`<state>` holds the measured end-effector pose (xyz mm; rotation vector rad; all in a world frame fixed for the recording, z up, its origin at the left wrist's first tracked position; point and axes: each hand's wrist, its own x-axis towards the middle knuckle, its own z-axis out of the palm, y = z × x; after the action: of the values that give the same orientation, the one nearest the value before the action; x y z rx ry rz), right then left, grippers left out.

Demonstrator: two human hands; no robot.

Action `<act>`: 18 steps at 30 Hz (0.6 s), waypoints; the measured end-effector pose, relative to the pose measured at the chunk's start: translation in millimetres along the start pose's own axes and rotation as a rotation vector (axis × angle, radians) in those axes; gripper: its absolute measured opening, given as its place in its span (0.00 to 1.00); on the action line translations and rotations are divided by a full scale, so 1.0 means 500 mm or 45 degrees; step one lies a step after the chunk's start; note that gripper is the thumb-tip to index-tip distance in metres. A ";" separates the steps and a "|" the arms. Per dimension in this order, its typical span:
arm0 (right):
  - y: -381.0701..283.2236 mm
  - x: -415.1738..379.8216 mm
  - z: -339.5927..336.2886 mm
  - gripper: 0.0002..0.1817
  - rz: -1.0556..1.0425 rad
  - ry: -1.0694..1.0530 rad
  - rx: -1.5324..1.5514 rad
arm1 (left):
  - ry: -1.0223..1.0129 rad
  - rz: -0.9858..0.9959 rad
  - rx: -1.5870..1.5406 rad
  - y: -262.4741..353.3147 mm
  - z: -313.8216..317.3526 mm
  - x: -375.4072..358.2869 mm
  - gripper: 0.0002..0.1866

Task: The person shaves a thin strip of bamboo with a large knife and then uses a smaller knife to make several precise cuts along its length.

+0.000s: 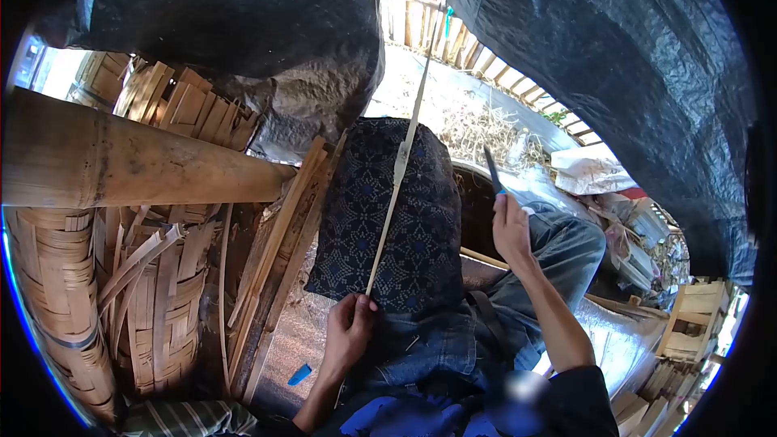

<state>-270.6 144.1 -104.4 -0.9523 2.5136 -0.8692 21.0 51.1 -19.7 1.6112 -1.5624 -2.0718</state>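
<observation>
My left hand [350, 330] is closed, pinching the near end of a long, thin bamboo strip [389, 218]. The strip runs away from me over a dark patterned cloth [429, 235] spread across my leg, and a pale thicker joint shows partway along it. Off to the right, my right hand [511, 231] is wrapped round the blue handle of a knife [492, 168]. Its narrow blade points up and away, apart from the strip. Most of the handle is hidden by my fingers.
A thick bamboo pole [146, 158] juts in from the left above woven bamboo baskets [57, 283]. Long wooden slats [279, 251] stand beside my leg. Dark plastic sheeting [599, 40] hangs overhead. A small blue piece [299, 375] lies at lower left. Bamboo shavings [486, 129] litter the ground ahead.
</observation>
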 end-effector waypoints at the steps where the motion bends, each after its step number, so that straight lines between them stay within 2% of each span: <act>1: -0.021 0.006 -0.019 0.12 -0.088 0.068 -0.006 | 0.012 0.007 0.003 0.005 0.000 0.005 0.16; 3: -0.092 -0.028 -0.046 0.11 -0.372 -0.335 0.096 | 0.015 0.014 -0.019 0.006 0.002 -0.003 0.16; 4: -0.093 -0.047 -0.029 0.11 -0.698 -0.464 0.121 | 0.013 0.010 -0.018 0.001 0.000 -0.005 0.16; 5: -0.131 -0.051 -0.044 0.11 -0.968 -0.556 -0.029 | 0.023 0.039 0.040 -0.006 0.000 0.000 0.16; 7: -0.140 -0.050 -0.017 0.11 -1.161 -0.544 -0.181 | 0.035 0.064 0.094 -0.008 0.003 0.003 0.16; 9: -0.110 -0.021 0.014 0.13 -0.909 -0.321 -0.177 | 0.033 0.104 0.137 -0.003 0.002 -0.001 0.16; 10: -0.123 0.009 0.006 0.12 -0.683 -0.273 -0.387 | 0.041 0.104 0.139 -0.004 0.003 -0.001 0.16; 11: -0.121 0.039 -0.006 0.11 -0.818 -0.144 -0.471 | 0.092 0.108 0.166 -0.005 0.005 -0.001 0.15; 13: -0.149 0.021 -0.015 0.10 -0.665 -0.411 -0.323 | 0.145 0.114 0.191 0.000 0.009 -0.002 0.15; 15: -0.173 -0.025 -0.021 0.10 -0.770 -0.518 -0.148 | 0.160 0.159 0.343 0.022 0.014 -0.009 0.15; 16: -0.182 -0.038 -0.028 0.11 -0.884 -0.415 -0.105 | 0.155 0.154 0.339 0.038 0.017 -0.011 0.15; 17: -0.183 -0.045 -0.035 0.11 -0.881 -0.425 -0.107 | 0.155 0.099 0.348 0.057 0.020 -0.016 0.14; 18: -0.184 -0.050 -0.039 0.11 -0.741 -0.468 -0.090 | 0.159 0.047 0.359 0.064 0.022 -0.019 0.13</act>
<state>-216.6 115.0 -28.8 -1.7367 1.9858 -0.6688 1.3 48.5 9.4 1.7433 -1.8913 -1.7578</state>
